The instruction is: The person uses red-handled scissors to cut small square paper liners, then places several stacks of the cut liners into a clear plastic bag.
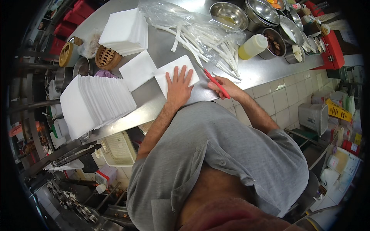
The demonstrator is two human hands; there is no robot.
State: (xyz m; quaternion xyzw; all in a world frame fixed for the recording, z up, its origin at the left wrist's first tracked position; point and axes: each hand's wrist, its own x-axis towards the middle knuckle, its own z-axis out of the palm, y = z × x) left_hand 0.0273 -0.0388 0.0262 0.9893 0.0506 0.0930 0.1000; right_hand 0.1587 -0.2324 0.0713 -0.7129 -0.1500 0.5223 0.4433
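My left hand (179,88) lies flat, fingers spread, on a small white folded sheet pack (163,75) on the steel table. In my right hand (227,88) is a pair of scissors with red handles (217,83); its tips point up and left, near the right edge of that pack. Left of my left hand lies another white folded sheet (138,70). A tall leaning stack of white folded sheets (96,104) stands further left, and a second stack (124,31) stands behind. Cut white strips (222,53) lie loosely beyond the scissors, partly under clear plastic film (185,17).
On the steel table (260,73), a squeeze bottle with yellow liquid (253,46), a metal pot of dark food (273,43) and steel bowls (229,16) stand at the right. A bamboo steamer (107,57) and a yellow-lidded jar (68,54) stand at the left. A red box (332,50) is beyond the right end.
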